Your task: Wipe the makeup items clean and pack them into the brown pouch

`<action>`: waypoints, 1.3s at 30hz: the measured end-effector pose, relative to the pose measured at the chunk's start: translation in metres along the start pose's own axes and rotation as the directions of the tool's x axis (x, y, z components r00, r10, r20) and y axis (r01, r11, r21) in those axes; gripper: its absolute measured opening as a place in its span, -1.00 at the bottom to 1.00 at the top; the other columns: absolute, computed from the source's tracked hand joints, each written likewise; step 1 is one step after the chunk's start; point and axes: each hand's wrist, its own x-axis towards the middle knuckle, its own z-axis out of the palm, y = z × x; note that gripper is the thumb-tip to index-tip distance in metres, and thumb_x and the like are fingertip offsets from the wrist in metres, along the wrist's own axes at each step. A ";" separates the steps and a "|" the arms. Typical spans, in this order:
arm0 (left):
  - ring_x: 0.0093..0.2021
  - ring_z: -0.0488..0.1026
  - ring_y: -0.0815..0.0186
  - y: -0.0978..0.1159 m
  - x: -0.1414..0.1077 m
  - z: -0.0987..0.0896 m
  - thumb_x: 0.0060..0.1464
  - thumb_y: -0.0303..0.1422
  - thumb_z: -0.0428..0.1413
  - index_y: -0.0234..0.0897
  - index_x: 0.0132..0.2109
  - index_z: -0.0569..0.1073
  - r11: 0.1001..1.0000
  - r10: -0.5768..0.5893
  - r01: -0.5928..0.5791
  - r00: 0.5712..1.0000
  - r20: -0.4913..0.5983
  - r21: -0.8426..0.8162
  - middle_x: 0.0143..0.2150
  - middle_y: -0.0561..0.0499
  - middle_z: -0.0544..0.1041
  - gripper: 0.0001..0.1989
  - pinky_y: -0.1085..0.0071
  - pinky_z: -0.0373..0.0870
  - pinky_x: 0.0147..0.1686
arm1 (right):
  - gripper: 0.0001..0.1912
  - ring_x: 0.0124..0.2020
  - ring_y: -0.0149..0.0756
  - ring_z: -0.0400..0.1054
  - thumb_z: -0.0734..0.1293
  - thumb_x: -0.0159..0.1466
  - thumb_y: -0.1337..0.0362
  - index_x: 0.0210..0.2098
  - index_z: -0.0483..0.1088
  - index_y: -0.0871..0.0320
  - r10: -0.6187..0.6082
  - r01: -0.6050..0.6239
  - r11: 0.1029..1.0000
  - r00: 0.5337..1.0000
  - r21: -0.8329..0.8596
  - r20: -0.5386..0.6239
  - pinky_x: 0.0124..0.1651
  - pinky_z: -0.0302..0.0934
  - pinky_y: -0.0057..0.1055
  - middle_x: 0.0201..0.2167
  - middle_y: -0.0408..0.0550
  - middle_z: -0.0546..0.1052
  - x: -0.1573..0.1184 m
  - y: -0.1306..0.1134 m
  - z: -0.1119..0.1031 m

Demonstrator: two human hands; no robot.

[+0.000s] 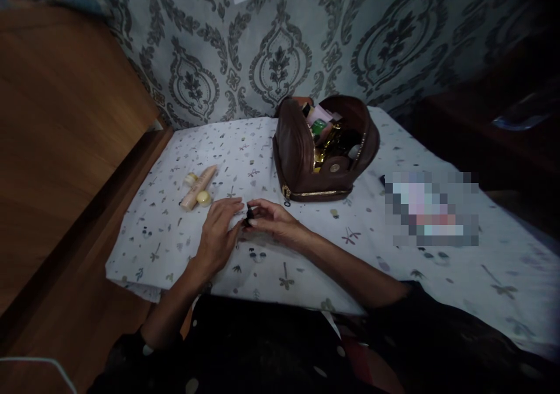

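A small black object (249, 214), too small and dark to name, is pinched between the thumb and fingers of my right hand (276, 221). Close on its left is my left hand (219, 229), whose fingers stretch forward, apart from the thumb. The left thumb tip reaches to the black object's lower edge and seems to touch it. Beyond my left hand a beige squeeze tube (200, 188) lies slantwise. A small round yellowish container (203, 198) sits by its right side, and another pale round one (191, 179) by its left.
A brown cosmetic bag (295, 161) stands unzipped at the back, packed with items including a green one (319, 127) and gold packaging. A blurred-out flat object (431, 207) lies at right. The patterned cloth (315, 283) covers the surface; a wooden panel (65, 137) borders the left.
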 end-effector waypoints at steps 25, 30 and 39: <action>0.08 0.44 0.17 0.010 -0.008 0.013 0.19 -0.58 0.04 -0.22 0.05 0.42 0.974 0.191 -0.199 0.979 -0.076 -0.109 0.02 -0.16 0.54 -0.68 0.09 0.45 0.04 | -0.72 -0.40 -0.41 0.39 0.27 0.37 0.09 -0.27 0.45 0.17 0.179 -0.183 0.884 0.983 0.430 0.049 -0.38 0.25 -0.51 -0.40 -0.11 0.54 0.002 -0.013 0.000; 0.03 0.48 0.21 0.012 -0.008 0.008 0.20 -0.51 0.09 -0.22 -0.04 0.47 0.965 -0.021 0.002 0.997 -0.068 -0.262 -0.03 -0.11 0.56 -0.79 0.17 0.42 0.05 | -0.70 -0.49 -0.44 0.29 0.30 0.35 0.06 -0.31 0.42 0.19 0.179 -0.205 0.872 0.979 0.445 0.099 -0.40 0.21 -0.51 -0.48 -0.13 0.47 -0.003 -0.022 -0.003; -0.04 0.54 0.21 0.015 0.006 -0.005 0.13 -0.35 0.19 -0.25 -0.14 0.52 0.782 -0.430 0.366 0.903 -0.010 -0.505 -0.12 -0.03 0.62 -0.86 0.25 0.42 0.05 | -0.70 -0.55 -0.48 0.23 0.51 0.09 0.11 -0.37 0.44 0.21 0.130 -0.136 0.943 0.991 0.302 0.041 -0.53 0.04 -0.52 -0.52 -0.15 0.48 -0.005 -0.021 -0.002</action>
